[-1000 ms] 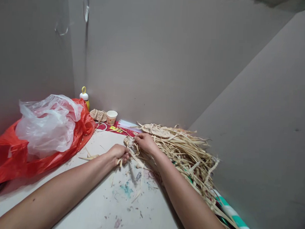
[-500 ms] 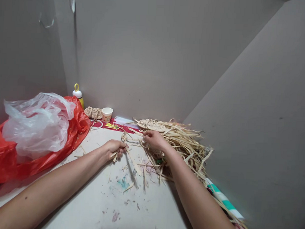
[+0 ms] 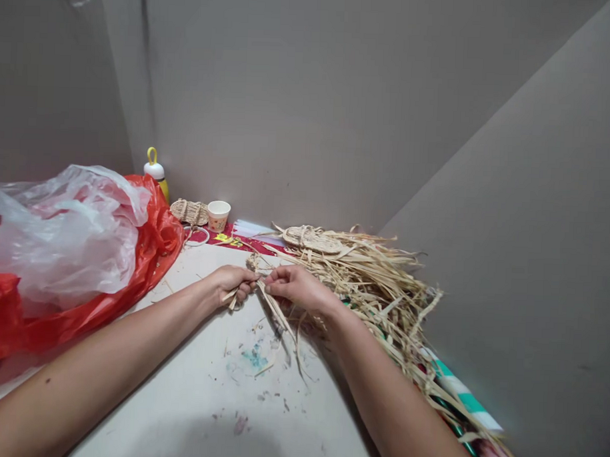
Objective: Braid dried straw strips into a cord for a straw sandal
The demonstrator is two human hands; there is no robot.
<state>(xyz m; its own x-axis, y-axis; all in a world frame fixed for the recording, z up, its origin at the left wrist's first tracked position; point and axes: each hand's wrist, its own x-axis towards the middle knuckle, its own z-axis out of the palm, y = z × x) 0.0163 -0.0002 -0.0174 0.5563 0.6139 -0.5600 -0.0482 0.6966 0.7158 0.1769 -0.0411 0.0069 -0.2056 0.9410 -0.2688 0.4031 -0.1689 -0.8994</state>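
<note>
My left hand [image 3: 234, 285] is closed around several pale straw strips [image 3: 278, 309], whose ends stick out below the fist and trail down toward the tabletop. Just beyond its fingertips sits a small knotted piece of straw [image 3: 252, 261]. My right hand [image 3: 295, 287] pinches at the strips close beside the left fingertips; exactly which strand it grips is partly hidden by the fingers. Behind and right of that hand spreads a large pile of dried straw [image 3: 383, 274], with a woven straw sole [image 3: 312, 239] lying on its far side.
Red and white plastic bags [image 3: 79, 234] bulge at the left. Along the back stand a yellow bottle [image 3: 154, 171], a second woven straw piece [image 3: 189, 212] and a paper cup [image 3: 218, 217]. A green-and-white striped item [image 3: 462, 390] lies at right. Grey walls enclose the white table [image 3: 199, 391].
My right hand has come left and slightly down, from beside the straw pile to my left fingertips. The left hand keeps its grip. The camera view has shifted a little.
</note>
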